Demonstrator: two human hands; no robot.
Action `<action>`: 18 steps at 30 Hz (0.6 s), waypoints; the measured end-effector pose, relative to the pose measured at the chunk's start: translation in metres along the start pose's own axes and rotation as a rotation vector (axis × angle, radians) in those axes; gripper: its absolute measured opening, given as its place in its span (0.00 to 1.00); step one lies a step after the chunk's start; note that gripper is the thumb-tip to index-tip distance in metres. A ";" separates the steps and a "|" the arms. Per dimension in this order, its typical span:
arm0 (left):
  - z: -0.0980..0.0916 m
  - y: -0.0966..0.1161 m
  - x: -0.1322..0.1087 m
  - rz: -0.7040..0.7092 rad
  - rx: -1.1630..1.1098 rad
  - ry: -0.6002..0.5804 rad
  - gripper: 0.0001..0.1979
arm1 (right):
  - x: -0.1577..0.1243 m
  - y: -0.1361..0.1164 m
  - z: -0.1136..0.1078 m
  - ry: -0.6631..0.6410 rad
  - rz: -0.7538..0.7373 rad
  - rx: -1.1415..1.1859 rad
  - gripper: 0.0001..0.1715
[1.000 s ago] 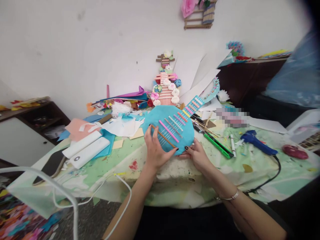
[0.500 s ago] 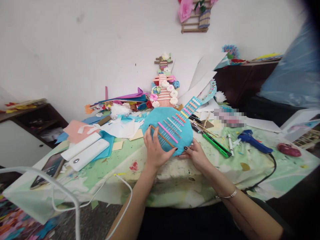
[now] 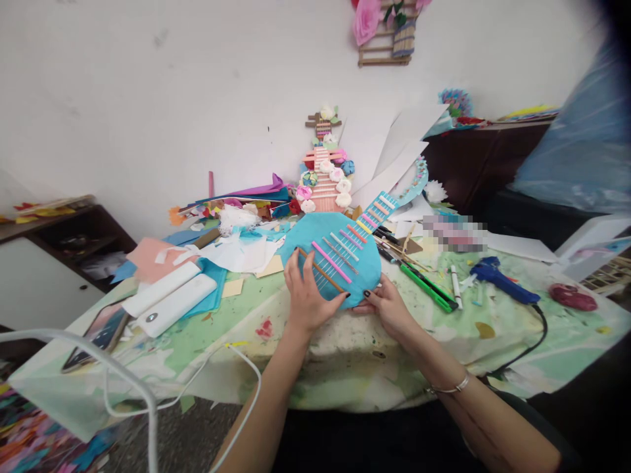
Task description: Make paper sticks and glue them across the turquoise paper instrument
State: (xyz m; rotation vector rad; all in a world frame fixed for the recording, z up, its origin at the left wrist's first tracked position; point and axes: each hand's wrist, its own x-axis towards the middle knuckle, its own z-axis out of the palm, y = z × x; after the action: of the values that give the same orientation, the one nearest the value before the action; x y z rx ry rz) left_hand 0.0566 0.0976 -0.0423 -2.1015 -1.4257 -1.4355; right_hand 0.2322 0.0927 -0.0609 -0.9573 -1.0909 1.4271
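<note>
A blue craft lute (image 3: 300, 230) with white strings and a rounded body lies tilted before me, its neck pointing up to the right. Coloured sticks cross the strings, among them a bright pink one (image 3: 331, 262). My left hand (image 3: 305, 289) lies over the lower body. Its fingertips and thumb grip a brown stick (image 3: 323, 269) near both ends, against the blue surface. At the body's lower right edge, my right hand (image 3: 389, 305) pinches the lute, thumb on top and fingers beneath.
Right of the lute lie a green utility knife (image 3: 428, 286), a white marker (image 3: 455, 286) and a blue glue gun (image 3: 505, 281) with its cord. To the left are a phone (image 3: 96, 334), white rolls (image 3: 180, 304) and paper scraps. A pink flowered lute (image 3: 325, 180) leans on the wall.
Both hands keep their hold on the lute and the brown stick. Only a very slight shift of the whole view shows.
</note>
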 end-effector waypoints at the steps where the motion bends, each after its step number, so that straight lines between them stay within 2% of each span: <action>1: 0.000 0.000 0.000 0.000 0.000 0.000 0.49 | 0.000 0.000 0.000 0.002 0.002 -0.001 0.32; 18: 0.002 -0.001 0.001 -0.020 0.030 -0.024 0.49 | -0.001 -0.002 0.002 0.001 0.003 0.016 0.32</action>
State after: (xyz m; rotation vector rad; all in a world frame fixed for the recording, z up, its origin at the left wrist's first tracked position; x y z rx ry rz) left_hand 0.0567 0.0998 -0.0431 -2.0995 -1.4720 -1.3921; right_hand 0.2307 0.0911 -0.0584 -0.9486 -1.0756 1.4361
